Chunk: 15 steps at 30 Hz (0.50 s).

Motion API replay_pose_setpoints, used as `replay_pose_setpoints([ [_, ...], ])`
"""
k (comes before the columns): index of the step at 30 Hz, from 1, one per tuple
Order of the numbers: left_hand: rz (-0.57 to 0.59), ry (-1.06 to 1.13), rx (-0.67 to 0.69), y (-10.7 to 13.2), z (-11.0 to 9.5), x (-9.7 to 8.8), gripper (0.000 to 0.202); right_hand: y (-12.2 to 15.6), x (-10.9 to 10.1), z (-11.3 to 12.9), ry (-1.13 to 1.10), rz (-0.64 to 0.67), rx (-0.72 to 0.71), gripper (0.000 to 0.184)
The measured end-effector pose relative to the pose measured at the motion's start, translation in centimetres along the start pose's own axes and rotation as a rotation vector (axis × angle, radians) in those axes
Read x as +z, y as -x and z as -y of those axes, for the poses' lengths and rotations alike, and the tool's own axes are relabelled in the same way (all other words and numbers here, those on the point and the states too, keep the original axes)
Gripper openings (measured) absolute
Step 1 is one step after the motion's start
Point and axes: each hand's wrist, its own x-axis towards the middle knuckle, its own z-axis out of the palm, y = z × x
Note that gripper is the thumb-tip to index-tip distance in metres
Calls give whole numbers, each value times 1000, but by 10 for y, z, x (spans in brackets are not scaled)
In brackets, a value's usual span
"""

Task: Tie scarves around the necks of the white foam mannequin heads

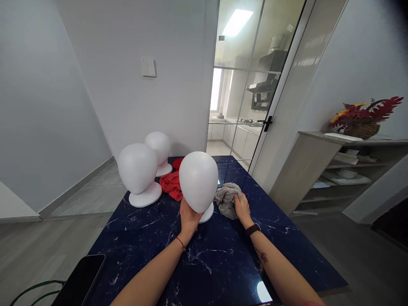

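Observation:
A white foam mannequin head (198, 180) on a round base stands in the middle of the dark blue marbled table. My left hand (190, 219) is closed round its neck from the front left; some of the fingers are hidden behind the neck. To the right of the head lies a crumpled grey cloth (227, 199). My right hand (242, 209) grips this cloth at its right side, with the fingers pressed into the folds. Left of my left hand, a bunched red cloth (171, 186) lies behind the foam head, partly covered by it.
Two more white foam heads, a nearer one (137, 168) and a farther one (158, 146), stand at the table's left side. A phone (79, 280) with a green cable lies at the front left corner. Behind the table are a wall and a glass door (242, 85); shelves (344, 165) stand to the right.

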Motion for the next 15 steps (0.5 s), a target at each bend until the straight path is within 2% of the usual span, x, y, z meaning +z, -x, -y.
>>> replay_pose_setpoints([
  [15,-11,-64,8,-1,-2,-1,85,0,-2,0,-56,20,-42,60],
])
